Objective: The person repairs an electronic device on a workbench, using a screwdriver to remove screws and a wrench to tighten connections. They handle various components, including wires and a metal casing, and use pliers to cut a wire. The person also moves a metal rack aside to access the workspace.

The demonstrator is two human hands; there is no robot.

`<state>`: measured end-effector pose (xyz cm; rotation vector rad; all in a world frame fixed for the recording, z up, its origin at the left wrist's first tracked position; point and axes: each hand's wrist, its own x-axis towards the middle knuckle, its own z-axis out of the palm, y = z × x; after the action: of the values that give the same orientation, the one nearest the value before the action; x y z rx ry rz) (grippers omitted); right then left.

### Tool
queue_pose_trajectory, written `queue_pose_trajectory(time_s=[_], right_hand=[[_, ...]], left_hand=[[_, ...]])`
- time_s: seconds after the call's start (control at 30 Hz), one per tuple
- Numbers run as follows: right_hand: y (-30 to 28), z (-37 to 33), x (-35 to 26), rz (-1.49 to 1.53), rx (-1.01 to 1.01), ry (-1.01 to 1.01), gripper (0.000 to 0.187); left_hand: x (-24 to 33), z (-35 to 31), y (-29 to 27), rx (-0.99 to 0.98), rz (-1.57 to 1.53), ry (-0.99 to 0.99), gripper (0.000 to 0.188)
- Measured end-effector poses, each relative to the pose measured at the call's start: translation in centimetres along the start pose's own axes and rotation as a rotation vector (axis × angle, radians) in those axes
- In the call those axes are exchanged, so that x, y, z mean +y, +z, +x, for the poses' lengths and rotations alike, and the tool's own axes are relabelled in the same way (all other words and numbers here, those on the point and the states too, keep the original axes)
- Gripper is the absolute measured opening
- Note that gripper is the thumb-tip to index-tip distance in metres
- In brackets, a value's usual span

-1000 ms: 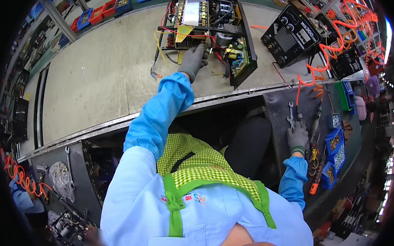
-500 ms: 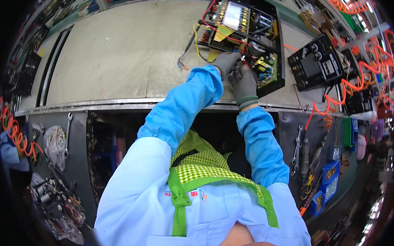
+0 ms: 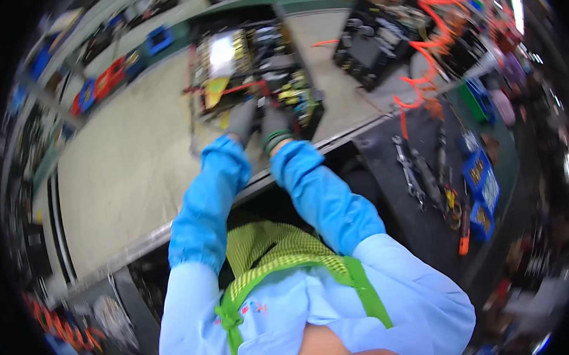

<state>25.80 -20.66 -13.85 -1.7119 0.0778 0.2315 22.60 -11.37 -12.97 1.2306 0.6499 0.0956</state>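
Note:
Both my hands wear grey gloves and meet at the near edge of an opened black electrical unit (image 3: 266,29), its circuit boards and parts exposed. My left hand (image 3: 242,120) has its fingers drawn together beside my right hand (image 3: 274,119), which is also closed. A small pale piece shows between the fingertips, too blurred to name. Just beyond them a red wire (image 3: 235,89) crosses the unit. A yellow flap (image 3: 215,91) and a shiny silver plate (image 3: 222,55) lie farther in. Motion smears the fingers, so what they grip is unclear.
Another black unit (image 3: 371,43) stands to the right under orange coiled hoses (image 3: 428,54). Wrenches (image 3: 408,172) and orange-handled tools lie on a dark surface at right, near blue bins (image 3: 485,181) of small parts. Red and blue trays (image 3: 110,76) line the far left.
The view has turned, so the unit and my hands appear farther left. My hands stay together at the unit's near edge, and the picture is now blurred.

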Motion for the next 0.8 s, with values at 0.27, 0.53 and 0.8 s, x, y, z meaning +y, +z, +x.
queue_pose_trajectory(time_s=[0.27, 0.53, 0.8], right_hand=[[2.6, 10.6, 8.3, 0.705, -0.311, 0.015, 0.029], [2.1, 2.4, 3.4, 0.772, -0.139, 0.112, 0.018], [4.4, 3.8, 5.1, 0.237, -0.009, -0.296, 0.018]], left_hand=[[2.8, -0.7, 4.7, -0.186, 0.188, 0.099, 0.036], [0.7, 0.6, -0.5, -0.236, 0.782, 0.611, 0.022], [-0.5, 2.2, -2.3, -0.148, 1.129, 0.799, 0.044]])
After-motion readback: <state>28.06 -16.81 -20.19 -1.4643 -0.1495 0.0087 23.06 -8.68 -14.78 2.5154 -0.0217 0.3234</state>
